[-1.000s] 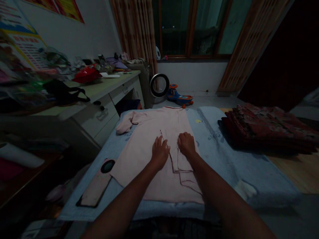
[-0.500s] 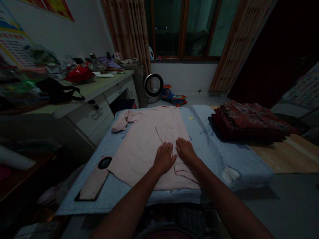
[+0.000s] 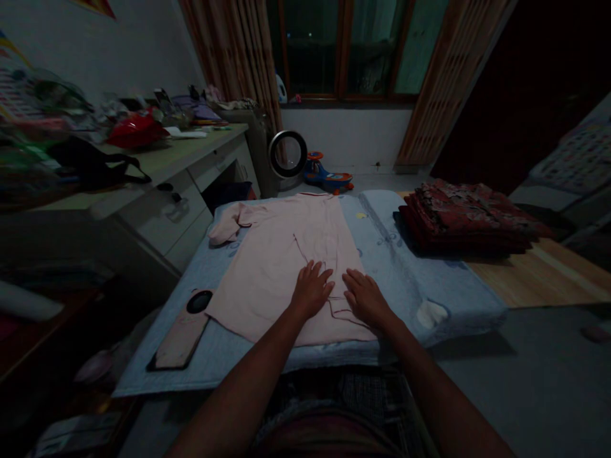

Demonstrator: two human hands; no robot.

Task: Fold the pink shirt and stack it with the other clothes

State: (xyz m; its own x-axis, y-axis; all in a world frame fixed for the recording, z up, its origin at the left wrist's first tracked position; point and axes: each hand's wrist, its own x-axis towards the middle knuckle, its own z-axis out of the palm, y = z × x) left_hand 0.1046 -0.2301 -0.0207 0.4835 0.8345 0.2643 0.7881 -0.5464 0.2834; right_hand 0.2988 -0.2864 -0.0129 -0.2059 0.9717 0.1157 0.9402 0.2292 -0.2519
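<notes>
A pale pink shirt [image 3: 267, 273] lies spread on the light blue cloth of the table, its collar at the far end. One sleeve sticks out at the far left; the right side looks folded inward. My left hand [image 3: 311, 291] rests flat on the lower middle of the shirt, fingers apart. Just right of it, my right hand [image 3: 367, 297] lies on the shirt's right part with fingers stretched out. Neither hand grips the fabric. Dark red trim lines show near both hands. A phone in a pink case [image 3: 180, 337] lies left of the hem.
The blue cloth [image 3: 405, 299] covers the table. Folded dark red patterned clothes [image 3: 472, 216] are stacked at the right, beside bare wood [image 3: 539, 273]. A cluttered desk [image 3: 167, 159] stands at the left. A round fan [image 3: 287, 154] and a ride-on toy [image 3: 327, 175] are beyond the table.
My hands have moved slightly apart, the right one shifting to the right with its fingers spreading more. The whole view has shifted a little. The shirt stays spread in place.
</notes>
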